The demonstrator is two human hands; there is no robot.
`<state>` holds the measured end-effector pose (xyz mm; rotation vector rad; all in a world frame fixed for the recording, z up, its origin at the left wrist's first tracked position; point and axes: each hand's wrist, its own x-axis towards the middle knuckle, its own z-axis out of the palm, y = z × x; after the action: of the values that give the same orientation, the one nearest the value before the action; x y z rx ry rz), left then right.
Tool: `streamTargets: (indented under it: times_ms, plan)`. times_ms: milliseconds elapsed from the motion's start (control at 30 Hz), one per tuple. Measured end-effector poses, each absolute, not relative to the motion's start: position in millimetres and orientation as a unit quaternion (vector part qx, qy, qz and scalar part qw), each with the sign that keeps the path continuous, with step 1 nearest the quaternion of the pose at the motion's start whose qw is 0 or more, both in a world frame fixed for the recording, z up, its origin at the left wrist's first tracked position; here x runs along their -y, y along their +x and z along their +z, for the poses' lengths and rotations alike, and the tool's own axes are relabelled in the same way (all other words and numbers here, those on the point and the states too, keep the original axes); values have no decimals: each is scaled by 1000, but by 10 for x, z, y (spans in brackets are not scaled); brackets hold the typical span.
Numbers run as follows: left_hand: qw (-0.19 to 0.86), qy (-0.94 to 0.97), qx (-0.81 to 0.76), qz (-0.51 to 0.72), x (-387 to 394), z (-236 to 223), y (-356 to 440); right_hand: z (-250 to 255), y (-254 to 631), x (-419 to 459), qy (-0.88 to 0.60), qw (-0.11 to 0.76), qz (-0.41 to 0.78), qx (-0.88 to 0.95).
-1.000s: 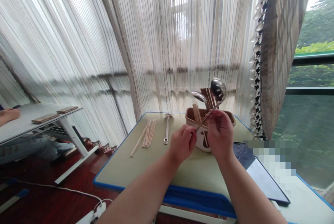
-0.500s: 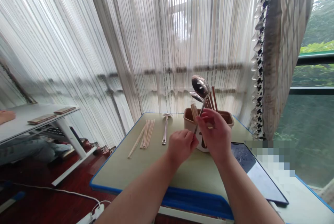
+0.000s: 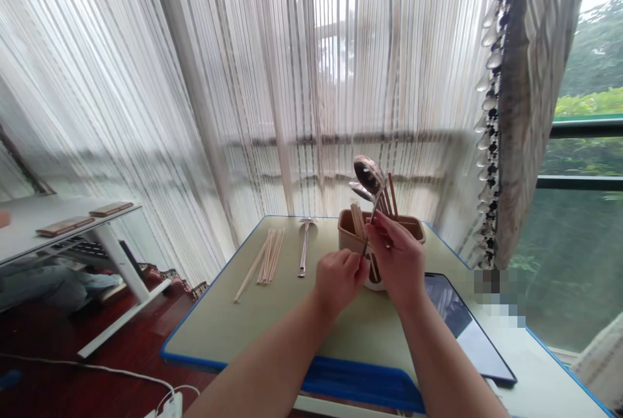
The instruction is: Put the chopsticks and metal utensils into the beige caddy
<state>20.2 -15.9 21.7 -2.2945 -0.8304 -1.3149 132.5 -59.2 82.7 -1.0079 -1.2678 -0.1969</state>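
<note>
The slotted ladle (image 3: 368, 173) stands tilted, bowl up, in front of the utensil bin (image 3: 351, 243), the left grip (image 3: 339, 278) pinching its low handle end and the right grip (image 3: 400, 256) pinching it higher. Bare table (image 3: 272, 333) stretches left and near to a blue edge, while the far edge runs close to the curtain (image 3: 272, 80). The bin blocks the far side, a tablet (image 3: 467, 330) lies to the right, and pale chopsticks (image 3: 275, 256) and a metal utensil (image 3: 304, 252) lie left.
</note>
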Motion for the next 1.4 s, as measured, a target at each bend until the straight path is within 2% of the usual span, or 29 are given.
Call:
streamTargets:
  times_ms: [300, 500, 700, 900, 1000, 1167, 1400]
  plan:
    - [76, -843, 264, -462, 238, 266, 226, 939, 1624, 724, -422, 722, -64, 546]
    - [73, -825, 270, -491, 181, 224, 299, 1245, 1909, 787, -463, 724, -118, 499]
    - [126, -781, 272, -548, 144, 238, 423, 1476, 1950, 657, -427, 758, -155, 468]
    - [117, -805, 260, -520, 102, 238, 437, 1362, 1943, 493, -387, 773, -126, 487]
    - [115, -812, 256, -511, 71, 219, 430, 1286, 1953, 481, -399, 756, -112, 507]
    - [115, -806, 249, -525, 52, 195, 418, 1276, 1937, 564, -424, 751, -155, 481]
    - [104, -806, 243, -530, 85, 200, 437, 1238, 1993, 619, -434, 745, -117, 494]
